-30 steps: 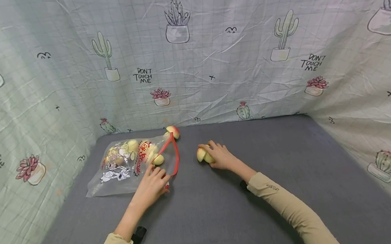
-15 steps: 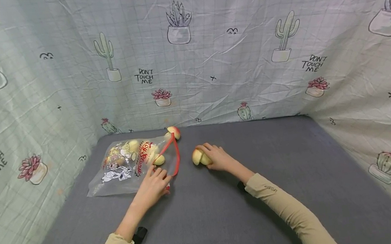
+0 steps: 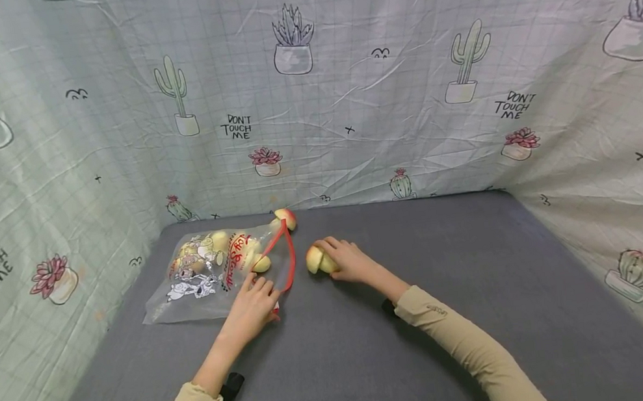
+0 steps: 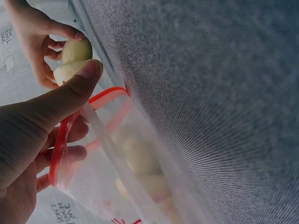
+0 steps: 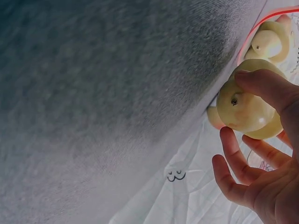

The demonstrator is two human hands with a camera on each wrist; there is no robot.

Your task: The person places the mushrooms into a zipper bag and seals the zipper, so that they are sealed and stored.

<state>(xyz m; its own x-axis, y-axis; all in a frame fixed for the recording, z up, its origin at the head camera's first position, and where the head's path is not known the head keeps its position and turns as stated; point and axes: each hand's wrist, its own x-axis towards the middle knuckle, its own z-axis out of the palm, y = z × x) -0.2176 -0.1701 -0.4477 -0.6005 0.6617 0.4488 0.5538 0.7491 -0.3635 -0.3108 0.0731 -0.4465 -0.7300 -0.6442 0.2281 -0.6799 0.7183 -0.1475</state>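
Observation:
My right hand [image 3: 346, 258] grips a toy mushroom [image 3: 313, 261] with a pale yellow stem and reddish cap, low over the table right of the bag. In the right wrist view, thumb and fingertips hold this mushroom around its sides, stem end towards the camera. A clear plastic drawstring-style bag [image 3: 192, 309] with a red-trimmed mouth and cartoon print lies on its side, mouth facing right. Several similar mushrooms [image 4: 142, 158] show through its plastic. My left hand [image 3: 251, 304] holds the near edge of the mouth, thumb and fingers around the red trim [image 4: 60, 149].
Another red-capped mushroom [image 3: 286, 219] lies at the table's back, just beyond the bag's mouth. The dark grey table [image 3: 339, 368] ends at a cloth backdrop [image 3: 410, 145] printed with potted plants, which also hangs along both sides.
My right hand has moved left with the mushroom, closer to the bag's mouth. The left hand and the bag have stayed in place.

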